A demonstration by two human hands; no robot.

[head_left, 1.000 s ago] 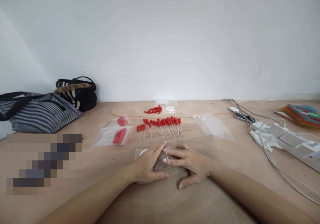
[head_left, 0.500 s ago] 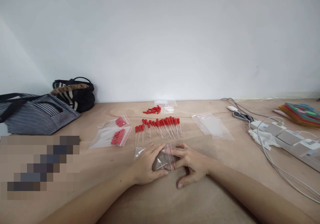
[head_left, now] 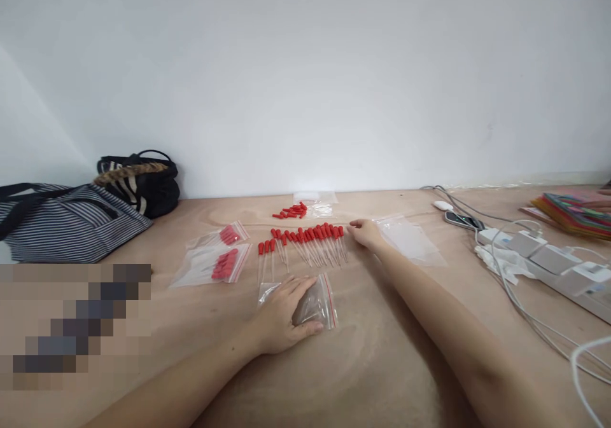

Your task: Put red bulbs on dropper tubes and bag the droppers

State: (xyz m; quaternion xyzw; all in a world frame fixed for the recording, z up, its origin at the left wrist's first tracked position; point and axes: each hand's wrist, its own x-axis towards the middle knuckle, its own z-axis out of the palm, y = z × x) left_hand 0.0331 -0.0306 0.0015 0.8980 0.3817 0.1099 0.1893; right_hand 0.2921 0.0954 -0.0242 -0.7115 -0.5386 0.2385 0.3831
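Note:
My left hand (head_left: 286,313) lies spread on a clear zip bag (head_left: 322,302) with a red seal line, near the table's front. Beyond it is a row of droppers with red bulbs (head_left: 317,234) and clear stems pointing toward me. At the right end of that row is my right hand (head_left: 365,232), its fingertips beside the last red bulb; whether they grip anything is too small to tell. Two zip bags with red-bulbed droppers (head_left: 224,262) lie on the left. Flat clear bags (head_left: 413,243) lie partly behind my right wrist.
Loose red bulbs (head_left: 292,210) and clear stems (head_left: 321,210) lie near the wall. A striped bag (head_left: 79,221) and a black bag (head_left: 160,186) stand at left. At right are a power strip (head_left: 554,262), cables, a phone (head_left: 464,220) and coloured sheets (head_left: 573,215), a person's hand (head_left: 602,205) on them.
My right hand has left the zip bag and moved forward to the right end of the dropper row. My left hand has stayed on the bag. A person's hand has appeared at far right.

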